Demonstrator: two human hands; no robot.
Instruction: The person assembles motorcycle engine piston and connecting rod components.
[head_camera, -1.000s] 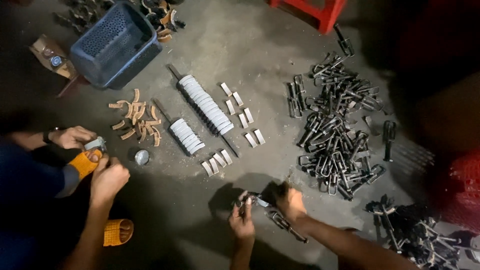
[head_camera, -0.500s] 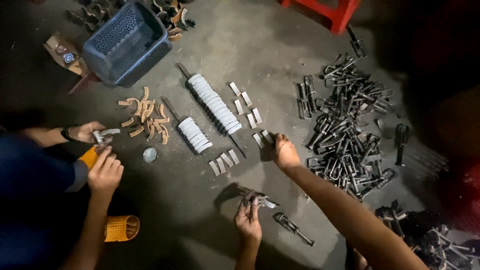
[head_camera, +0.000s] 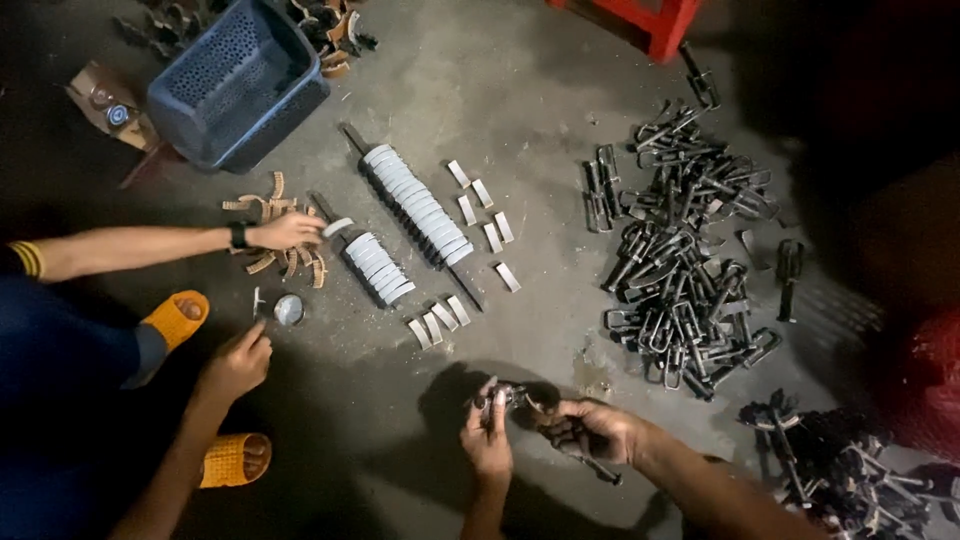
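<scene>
- Lower centre of the frame: your left hand (head_camera: 488, 440) and right hand (head_camera: 592, 432) have fingers clamped on a dark metal clamp piece (head_camera: 528, 400)
- Looks stiff, heavy, maybe greasy; grip its straight shank, not the edges

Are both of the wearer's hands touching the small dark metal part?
Touching. The head view shows the left hand and right hand both closed around the metal part, with no gap.

Workshop floor where I sit: bare concrete (head_camera: 560, 80), heaped black metal clamps (head_camera: 680, 270), rows of grey curved plates (head_camera: 415, 205), blue plastic basket (head_camera: 235, 85).
</scene>
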